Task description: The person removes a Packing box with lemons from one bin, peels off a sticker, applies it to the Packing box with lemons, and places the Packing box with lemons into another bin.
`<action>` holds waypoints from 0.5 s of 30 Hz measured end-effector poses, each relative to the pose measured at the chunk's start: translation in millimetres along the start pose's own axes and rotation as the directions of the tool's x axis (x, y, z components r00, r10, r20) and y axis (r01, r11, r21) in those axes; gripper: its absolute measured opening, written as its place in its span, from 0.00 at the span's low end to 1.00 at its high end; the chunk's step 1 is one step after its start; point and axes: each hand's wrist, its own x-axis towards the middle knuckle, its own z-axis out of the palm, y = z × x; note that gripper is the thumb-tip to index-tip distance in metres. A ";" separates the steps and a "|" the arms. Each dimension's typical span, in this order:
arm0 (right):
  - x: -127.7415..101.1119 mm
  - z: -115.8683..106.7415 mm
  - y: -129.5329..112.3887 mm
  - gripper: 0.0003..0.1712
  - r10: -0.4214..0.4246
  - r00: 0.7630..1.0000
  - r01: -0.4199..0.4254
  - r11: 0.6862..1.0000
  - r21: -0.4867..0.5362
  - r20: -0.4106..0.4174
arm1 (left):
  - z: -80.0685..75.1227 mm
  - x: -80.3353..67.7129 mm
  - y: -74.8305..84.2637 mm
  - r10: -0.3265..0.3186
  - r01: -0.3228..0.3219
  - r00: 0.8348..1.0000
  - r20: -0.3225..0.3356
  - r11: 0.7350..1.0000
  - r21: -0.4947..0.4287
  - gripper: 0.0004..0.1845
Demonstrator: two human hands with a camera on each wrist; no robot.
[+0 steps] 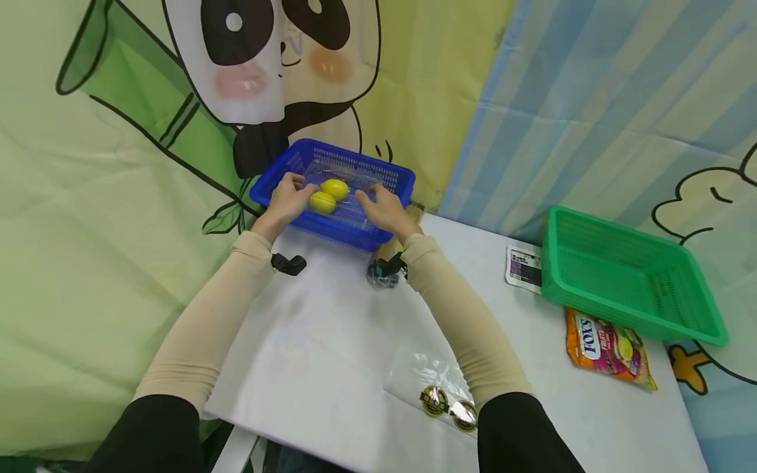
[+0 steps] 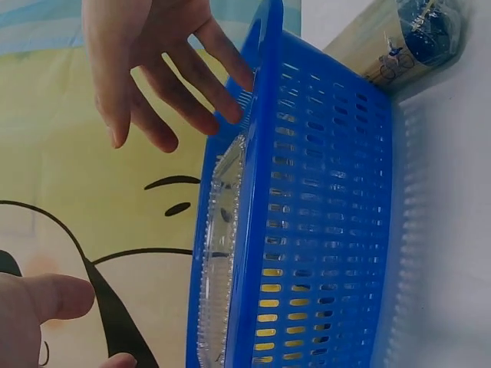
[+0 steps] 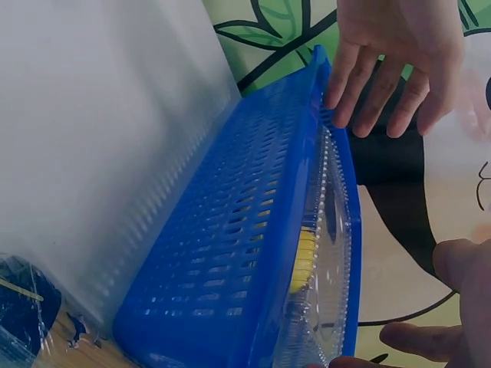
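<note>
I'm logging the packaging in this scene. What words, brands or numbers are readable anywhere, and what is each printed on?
"FOX'S" stands on the orange candy bag lying beside the green basket.
"FRUITS" seems to follow on the same bag, too small to be sure.
White label card: print too small to read.
Two round gold stickers on the clear bag: blurred, unreadable.
Roll behind the blue basket: markings unreadable.

Blue basket crowded, open tabletop mid-frame.
My left hand (image 1: pixel 288 199) and right hand (image 1: pixel 385 209) hem the blue basket (image 1: pixel 378 172); clamshell (image 1: pixel 349 197) fills it. Bare white table (image 1: pixel 319 341) at centre is passable; green basket (image 1: pixel 627 276) blocks right side.
</note>
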 end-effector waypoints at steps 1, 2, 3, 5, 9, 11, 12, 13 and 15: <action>0.0 0.5 0.8 0.43 0.006 1.000 -0.006 1.000 -0.006 0.001 | 1.0 0.3 -0.6 0.003 -0.003 1.000 0.000 1.000 -0.002 0.35; -0.1 0.8 1.4 0.43 0.012 1.000 -0.012 1.000 -0.006 0.000 | 2.0 1.1 -1.2 0.007 -0.007 1.000 -0.004 1.000 -0.005 0.35; 0.2 1.1 2.1 0.43 0.018 1.000 -0.018 1.000 -0.005 0.002 | 2.7 1.8 -1.7 0.010 -0.010 1.000 -0.009 1.000 -0.011 0.34; 1.0 1.5 3.1 0.44 0.026 1.000 -0.026 1.000 0.004 0.006 | 3.4 3.2 -3.1 0.014 -0.014 1.000 -0.024 1.000 -0.019 0.33; 2.7 1.8 2.6 0.45 0.049 0.999 -0.049 0.999 0.023 0.024 | 2.4 6.0 -5.2 0.013 -0.014 0.999 -0.036 0.999 -0.030 0.32; 3.7 2.2 1.7 0.46 0.060 0.998 -0.062 0.997 0.036 0.035 | 1.0 7.6 -5.8 0.015 -0.016 0.999 -0.033 0.999 -0.028 0.32; 4.3 2.5 1.2 0.47 0.066 0.997 -0.068 0.997 0.039 0.039 | 0.2 8.3 -5.8 0.015 -0.016 0.999 -0.032 1.000 -0.025 0.32; 4.9 3.0 0.9 0.48 0.070 0.997 -0.071 0.997 0.040 0.040 | -0.6 9.3 -5.6 0.013 -0.014 0.999 -0.031 1.000 -0.022 0.33; 6.4 3.9 0.6 0.51 0.080 0.996 -0.082 0.996 0.045 0.042 | -2.1 11.6 -4.5 0.005 -0.006 1.000 -0.029 1.000 -0.027 0.33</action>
